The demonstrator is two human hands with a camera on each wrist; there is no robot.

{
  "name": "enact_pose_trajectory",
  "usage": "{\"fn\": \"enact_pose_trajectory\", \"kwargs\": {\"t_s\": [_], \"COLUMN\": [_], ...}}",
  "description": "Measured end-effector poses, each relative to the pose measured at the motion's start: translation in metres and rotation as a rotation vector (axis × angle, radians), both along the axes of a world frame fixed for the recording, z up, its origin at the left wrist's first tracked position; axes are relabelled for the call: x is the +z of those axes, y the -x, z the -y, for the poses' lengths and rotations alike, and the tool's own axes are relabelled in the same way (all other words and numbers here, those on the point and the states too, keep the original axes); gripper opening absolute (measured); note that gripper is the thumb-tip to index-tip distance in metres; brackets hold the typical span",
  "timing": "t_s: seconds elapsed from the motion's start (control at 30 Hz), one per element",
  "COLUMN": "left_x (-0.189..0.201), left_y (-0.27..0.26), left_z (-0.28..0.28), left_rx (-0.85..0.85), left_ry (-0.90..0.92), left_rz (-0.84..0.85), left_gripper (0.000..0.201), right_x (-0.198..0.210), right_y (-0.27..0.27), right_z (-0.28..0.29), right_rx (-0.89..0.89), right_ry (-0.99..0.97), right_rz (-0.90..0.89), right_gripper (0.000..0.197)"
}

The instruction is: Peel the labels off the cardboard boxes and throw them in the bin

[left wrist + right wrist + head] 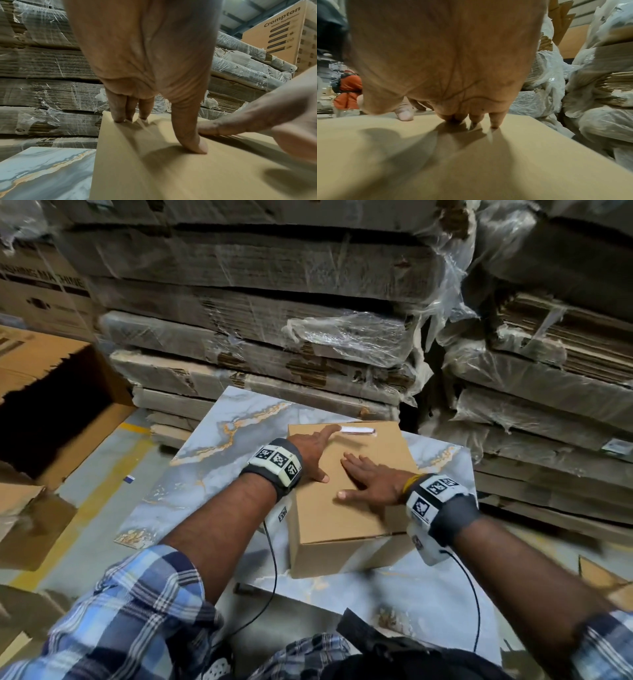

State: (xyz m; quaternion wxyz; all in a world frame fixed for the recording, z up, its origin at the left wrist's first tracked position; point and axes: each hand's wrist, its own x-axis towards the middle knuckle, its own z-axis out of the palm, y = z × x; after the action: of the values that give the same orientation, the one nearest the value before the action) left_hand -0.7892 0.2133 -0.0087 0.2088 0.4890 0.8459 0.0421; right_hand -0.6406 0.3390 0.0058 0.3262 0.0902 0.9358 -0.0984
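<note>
A plain brown cardboard box [346, 508] sits on a marble-patterned slab [212, 474]. A white label [358, 429] lies along the far edge of the box top, partly lifted. My left hand [313, 451] rests on the far left part of the top, fingers straight, the index finger reaching to the label's left end. My right hand [371, 479] lies flat on the middle of the top with fingers spread. In the left wrist view the fingertips [120, 119] and thumb [197, 146] press on the box [171, 169]. The right wrist view shows fingertips [494, 124] touching the box [436, 162].
Stacks of flattened, plastic-wrapped cardboard [260, 337] rise right behind the slab and at the right [548, 392]. An open cardboard box [51, 405] stands at the left on the floor. A person in orange [347, 93] is far off to the left in the right wrist view.
</note>
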Motion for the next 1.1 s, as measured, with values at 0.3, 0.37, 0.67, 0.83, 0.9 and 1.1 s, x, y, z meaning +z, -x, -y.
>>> {"fn": "enact_pose_trajectory", "kwargs": {"t_s": [0.3, 0.37, 0.67, 0.83, 0.9, 1.1], "left_x": [0.009, 0.011, 0.009, 0.009, 0.011, 0.009], "left_y": [0.002, -0.002, -0.005, -0.003, -0.003, -0.002], "left_z": [0.001, -0.001, 0.002, 0.000, -0.001, 0.002], "left_rx": [-0.003, -0.019, -0.023, -0.016, -0.017, -0.015], "left_ry": [0.024, 0.023, -0.013, -0.003, 0.000, -0.013], "left_rz": [-0.047, -0.055, -0.049, -0.041, -0.034, -0.039], "left_gripper": [0.118, 0.118, 0.116, 0.117, 0.117, 0.114], "right_x": [-0.003, 0.000, -0.010, -0.005, -0.010, -0.013], "right_y": [-0.039, -0.020, -0.043, -0.009, 0.001, -0.050], "right_z": [0.012, 0.005, 0.015, 0.002, 0.011, 0.022], "right_rx": [0.118, 0.055, 0.151, -0.011, -0.024, 0.190], "right_ry": [0.046, 0.015, 0.008, -0.044, -0.070, -0.002], "right_rz": [0.004, 0.001, -0.028, -0.022, -0.057, -0.021], "right_gripper": [0.098, 0.096, 0.103, 0.104, 0.113, 0.105]}}
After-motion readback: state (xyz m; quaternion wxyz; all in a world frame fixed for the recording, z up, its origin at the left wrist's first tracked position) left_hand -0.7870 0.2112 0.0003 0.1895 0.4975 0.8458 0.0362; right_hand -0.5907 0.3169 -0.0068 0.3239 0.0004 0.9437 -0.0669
